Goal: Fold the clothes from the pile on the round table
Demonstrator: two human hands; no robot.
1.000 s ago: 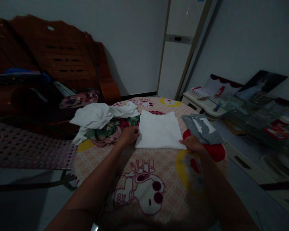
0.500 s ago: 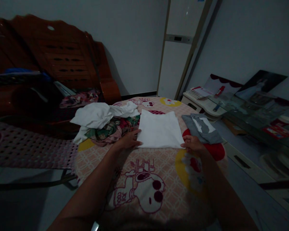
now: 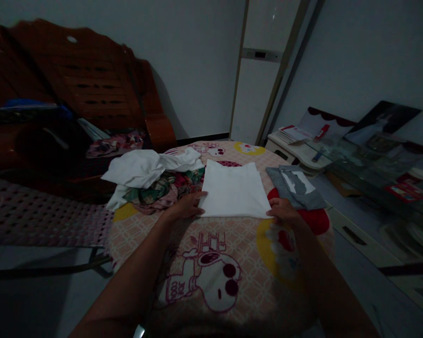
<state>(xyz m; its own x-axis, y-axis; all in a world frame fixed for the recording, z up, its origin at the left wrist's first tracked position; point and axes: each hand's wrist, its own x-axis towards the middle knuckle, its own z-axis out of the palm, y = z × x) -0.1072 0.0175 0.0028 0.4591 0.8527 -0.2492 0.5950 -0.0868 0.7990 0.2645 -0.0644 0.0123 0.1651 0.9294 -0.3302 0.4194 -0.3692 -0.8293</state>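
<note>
Left hand (image 3: 187, 206): has spread out along the cloth's left edge compared with a second ago, fingertips up the side a bit and thumb down by the near corner. Thumb and fingers are clearly apart, just touching the fabric
Right hand (image 3: 285, 210): pretty much where it was, fingers at the near right corner. Can't really tell if it's pinching the fabric or only touching it
White folded cloth (image 3: 234, 190): lying flat between the two hands, near edge pretty straight, far edge dipping a little in the middle
Table cover (image 3: 245, 234): pinkish with a light lattice pattern, sits under all the laundry, big cartoon dog (image 3: 220, 286) in dark glasses on the near part
Messy pile: crumpled white fabric (image 3: 136, 169) heaped on top of green and pink patterned fabric (image 3: 162, 188), just left of the folded piece
Grey folded fabric (image 3: 312, 202): off to the right, beyond the right hand, with a white patch on top
Left side of the room: shiny wooden seat (image 3: 98, 89) at the back, pink woven seat (image 3: 49, 216) nearer
Back: tall white unit (image 3: 255, 89) with a little panel on the front
Far right: glass shelf (image 3: 359, 162), kinda dim and cluttered
</note>
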